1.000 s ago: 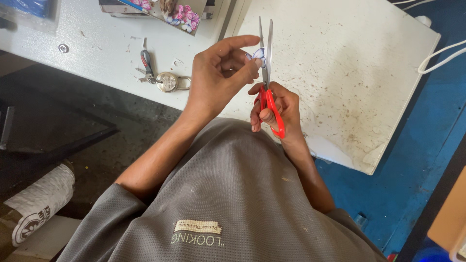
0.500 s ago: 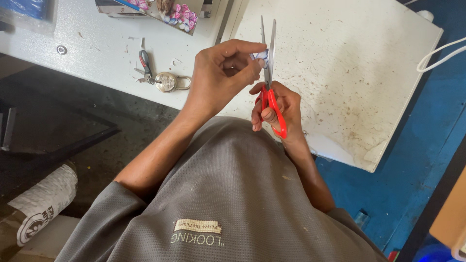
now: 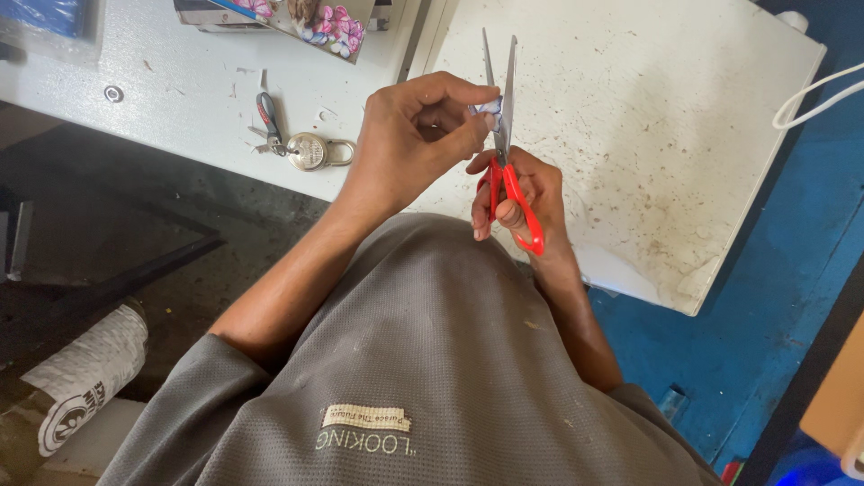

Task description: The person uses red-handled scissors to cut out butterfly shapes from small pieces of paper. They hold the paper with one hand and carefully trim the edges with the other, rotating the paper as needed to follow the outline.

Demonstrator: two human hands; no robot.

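My right hand [image 3: 531, 193] grips red-handled scissors [image 3: 500, 135] with their steel blades pointing away from me and slightly apart. My left hand [image 3: 418, 135] pinches a tiny pale scrap [image 3: 490, 107], bluish at the edge, held between the blades just above the pivot. Both hands hover over the speckled white board [image 3: 666, 135] on the table. My grey shirt fills the lower part of the view.
A brass padlock [image 3: 310, 151] with keys [image 3: 264, 117] lies on the grey table [image 3: 153, 99] to the left. A floral printed card [image 3: 310, 18] sits at the far edge. A white cable [image 3: 810, 90] curls at the right over the blue floor [image 3: 783, 297]. A wrapped roll [image 3: 76, 382] lies lower left.
The hands and scissors have held nearly the same place; the left fingers have shifted slightly on the scrap.
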